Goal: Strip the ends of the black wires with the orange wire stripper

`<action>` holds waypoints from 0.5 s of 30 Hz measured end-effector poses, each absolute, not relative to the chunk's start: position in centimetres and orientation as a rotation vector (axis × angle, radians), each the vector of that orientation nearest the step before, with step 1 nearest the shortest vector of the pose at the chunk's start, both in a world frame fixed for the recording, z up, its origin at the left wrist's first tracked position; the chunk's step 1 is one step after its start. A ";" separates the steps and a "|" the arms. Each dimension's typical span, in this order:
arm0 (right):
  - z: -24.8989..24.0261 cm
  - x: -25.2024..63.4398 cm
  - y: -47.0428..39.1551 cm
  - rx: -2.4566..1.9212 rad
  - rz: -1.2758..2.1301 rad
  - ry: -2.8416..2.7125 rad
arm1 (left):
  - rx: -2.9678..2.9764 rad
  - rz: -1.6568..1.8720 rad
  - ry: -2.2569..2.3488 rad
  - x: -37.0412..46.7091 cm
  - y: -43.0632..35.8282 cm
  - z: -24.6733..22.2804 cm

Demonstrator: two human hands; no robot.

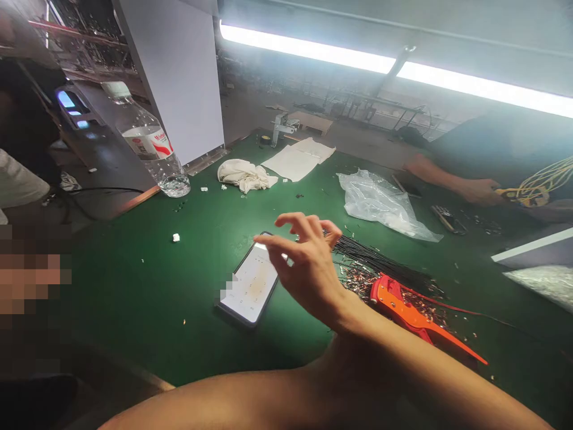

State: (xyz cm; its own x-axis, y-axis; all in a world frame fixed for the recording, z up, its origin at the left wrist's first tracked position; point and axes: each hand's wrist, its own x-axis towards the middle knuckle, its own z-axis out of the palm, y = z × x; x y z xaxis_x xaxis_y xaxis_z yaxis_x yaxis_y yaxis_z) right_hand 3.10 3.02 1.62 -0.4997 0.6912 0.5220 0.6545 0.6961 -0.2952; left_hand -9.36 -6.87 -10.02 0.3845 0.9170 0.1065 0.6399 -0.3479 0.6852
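My right hand point(308, 257) hovers over the upper right part of a smartphone point(250, 292), its fingers apart and bent, holding nothing. The index finger reaches across the top of the screen; contact cannot be made out. The phone lies face up on the green tabletop point(134, 286), its lit screen showing a number keypad. My left forearm point(233, 397) crosses the bottom and passes behind my right forearm, so my left hand is hidden. Right of the phone are a bundle of thin black wires point(380, 257) and an orange-red wire stripper point(403, 307) among copper-coloured scraps.
A clear plastic bottle point(150, 143) stands at the back left. A crumpled white cloth point(246, 175), a white sheet point(299, 158) and a clear plastic bag point(380, 203) lie farther back. Across the table, a co-worker's hand point(478, 191) is at yellow wires point(546, 182). Another person is at left.
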 end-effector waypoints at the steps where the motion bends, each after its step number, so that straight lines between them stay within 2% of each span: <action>1: 2.0 3.3 3.1 -1.054 0.055 -2.189 | 2.102 0.663 1.329 -9.1 -6.8 -10.0; 15: 1.9 4.2 4.1 -1.095 0.094 -2.155 | 2.272 0.677 1.183 -5.4 -5.2 -10.1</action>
State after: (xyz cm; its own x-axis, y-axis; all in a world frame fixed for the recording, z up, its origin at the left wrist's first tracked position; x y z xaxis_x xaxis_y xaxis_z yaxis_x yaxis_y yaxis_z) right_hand 4.18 4.14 1.91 -0.3918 0.7314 0.5582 0.6798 0.6389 -0.3600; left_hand -5.37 -5.17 -10.06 0.5024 0.8409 0.2012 0.5995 -0.5065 0.6197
